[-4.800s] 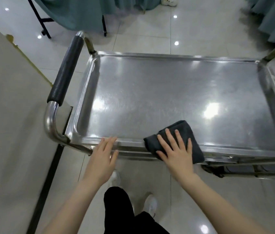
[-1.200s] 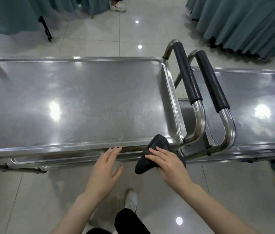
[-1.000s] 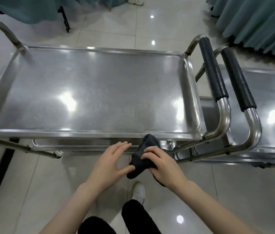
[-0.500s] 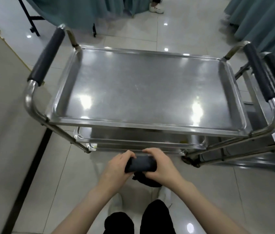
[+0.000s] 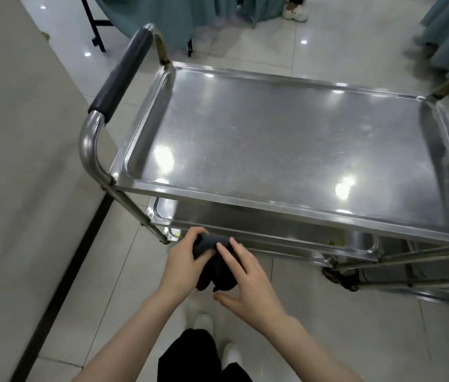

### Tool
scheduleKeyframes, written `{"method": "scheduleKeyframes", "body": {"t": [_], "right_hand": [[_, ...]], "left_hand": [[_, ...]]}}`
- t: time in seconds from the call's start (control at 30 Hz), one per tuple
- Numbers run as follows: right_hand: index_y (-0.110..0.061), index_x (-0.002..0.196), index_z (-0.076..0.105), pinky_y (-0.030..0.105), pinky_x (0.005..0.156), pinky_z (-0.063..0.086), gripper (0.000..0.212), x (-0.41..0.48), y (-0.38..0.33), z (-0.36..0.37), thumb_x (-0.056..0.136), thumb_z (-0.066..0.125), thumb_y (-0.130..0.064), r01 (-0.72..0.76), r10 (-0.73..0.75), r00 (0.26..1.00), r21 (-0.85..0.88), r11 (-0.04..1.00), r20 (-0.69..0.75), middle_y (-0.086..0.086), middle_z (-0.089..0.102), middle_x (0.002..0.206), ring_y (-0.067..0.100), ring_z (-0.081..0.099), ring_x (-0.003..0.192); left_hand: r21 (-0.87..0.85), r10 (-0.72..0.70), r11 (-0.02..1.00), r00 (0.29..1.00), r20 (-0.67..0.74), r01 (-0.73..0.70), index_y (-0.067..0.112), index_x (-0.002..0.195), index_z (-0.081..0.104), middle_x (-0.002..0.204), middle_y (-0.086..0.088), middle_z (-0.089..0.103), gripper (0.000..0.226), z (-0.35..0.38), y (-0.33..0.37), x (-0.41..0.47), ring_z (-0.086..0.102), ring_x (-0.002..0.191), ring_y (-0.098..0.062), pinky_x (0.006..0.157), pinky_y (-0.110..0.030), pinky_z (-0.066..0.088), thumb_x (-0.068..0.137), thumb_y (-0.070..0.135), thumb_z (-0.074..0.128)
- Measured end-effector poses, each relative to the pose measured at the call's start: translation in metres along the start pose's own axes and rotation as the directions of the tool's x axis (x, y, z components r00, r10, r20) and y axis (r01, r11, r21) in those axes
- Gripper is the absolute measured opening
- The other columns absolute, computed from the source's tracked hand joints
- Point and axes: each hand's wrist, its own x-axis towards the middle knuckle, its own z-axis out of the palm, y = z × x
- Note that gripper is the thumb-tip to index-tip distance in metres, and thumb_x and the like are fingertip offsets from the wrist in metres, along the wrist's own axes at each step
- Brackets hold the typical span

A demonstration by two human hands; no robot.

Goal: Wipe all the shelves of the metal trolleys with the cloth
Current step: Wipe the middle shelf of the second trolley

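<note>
In the lower centre of the frame, the left hand [image 5: 187, 260] is clenching the upper end of the dark cloth [image 5: 215, 277]. The right hand [image 5: 248, 285], gripping it half a second ago, is now lying against it with straightened fingers. The cloth, no longer bunched, is hanging before the lower shelf [image 5: 245, 219] of the trolley [image 5: 273, 208].

banquet hall: draped tables [image 5: 168, 17], steel trolley [image 5: 286, 208]
</note>
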Motion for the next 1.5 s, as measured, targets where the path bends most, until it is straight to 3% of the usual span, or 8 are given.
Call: {"method": "scheduleKeyframes", "body": {"t": [0.1,0.33,0.53,0.8,1.0,1.2,1.37,1.5], "right_hand": [[-0.047,0.151,-0.006,0.053,0.119,0.003,0.106,0.019,0.025,0.031,0.076,0.068,-0.059,0.076,-0.070,0.996,-0.135,0.988,0.051,-0.012,-0.020,0.161,0.015,-0.017,0.149],[-0.033,0.154,0.021,0.062,0.108,0.030,0.098,0.107,0.117,0.109,0.074,0.076,-0.043,0.347,-0.418,0.906,-0.451,0.823,-0.066,-0.001,0.015,0.163,0.027,0.020,0.148],[-0.024,0.142,0.050,0.040,0.082,0.053,0.061,0.192,0.169,0.148,0.083,0.064,-0.018,0.423,-0.614,0.771,-0.586,0.691,-0.168,0.002,0.051,0.144,0.029,0.060,0.114],[-0.021,0.137,0.057,0.045,0.075,0.058,0.062,0.270,0.200,0.169,0.078,0.074,-0.008,0.353,-0.515,0.813,-0.473,0.807,-0.271,0.005,0.063,0.127,0.028,0.061,0.101],[-0.037,0.137,0.052,0.039,0.097,0.048,0.051,0.283,0.203,0.172,0.094,0.035,-0.058,0.334,-0.438,0.895,-0.518,0.788,-0.089,-0.009,0.048,0.146,0.020,0.047,0.124],[-0.055,0.140,0.033,0.033,0.100,0.032,0.069,0.300,0.202,0.151,0.084,0.005,-0.082,0.326,-0.366,0.930,-0.514,0.794,0.024,-0.025,0.037,0.149,-0.003,0.031,0.113],[-0.046,0.151,-0.004,0.038,0.120,-0.010,0.058,0.296,0.195,0.190,0.098,0.012,-0.063,0.325,-0.318,0.940,-0.596,0.734,0.122,-0.018,-0.017,0.158,0.011,-0.027,0.144],[-0.032,0.152,0.024,0.043,0.122,-0.001,0.063,0.277,0.185,0.216,0.098,0.004,-0.060,0.333,-0.448,0.894,-0.675,0.659,0.003,-0.007,0.011,0.160,0.019,-0.001,0.150]], "left_hand": [[-0.196,-0.147,0.970,0.989,0.010,0.146,0.043,0.097,0.057,0.093,0.009,0.068,0.029,0.007,-0.024,0.027,0.065,0.088,-0.005,0.074,-0.030,0.057,0.088,0.017,0.066],[-0.461,-0.316,0.816,0.937,0.148,0.348,0.027,0.111,0.061,0.102,0.000,0.072,0.027,0.022,-0.117,0.121,0.070,0.090,-0.017,0.063,-0.036,0.059,0.087,0.017,0.069],[-0.445,-0.167,0.871,0.977,0.130,0.208,0.020,0.113,0.064,0.103,-0.013,0.072,0.026,0.031,-0.180,0.205,0.071,0.091,-0.029,0.073,-0.046,0.060,0.088,0.016,0.068],[-0.539,-0.040,0.842,0.997,-0.068,-0.003,0.017,0.127,0.057,0.114,-0.015,0.066,0.033,0.055,-0.222,0.263,0.067,0.099,-0.024,0.089,-0.038,0.056,0.094,0.022,0.059],[0.014,0.196,0.980,0.943,-0.267,-0.200,0.033,0.133,0.049,0.121,0.003,0.063,0.041,0.051,-0.254,0.242,0.060,0.106,-0.008,0.092,-0.024,0.047,0.093,0.032,0.058],[0.612,0.425,0.754,0.888,-0.175,-0.240,0.031,0.141,0.042,0.144,0.006,0.044,0.046,0.034,-0.304,0.224,0.032,0.136,-0.015,0.112,-0.032,0.030,0.096,0.037,0.050],[0.622,0.370,0.773,0.885,-0.281,-0.126,0.032,0.147,0.032,0.158,0.003,0.022,0.058,0.029,-0.324,0.224,0.011,0.147,-0.019,0.118,-0.034,0.013,0.094,0.049,0.049],[0.446,0.296,0.884,0.906,-0.304,-0.139,0.035,0.149,0.026,0.159,0.008,0.013,0.077,0.023,-0.324,0.228,0.017,0.145,-0.014,0.114,-0.032,0.025,0.084,0.054,0.063]]}}
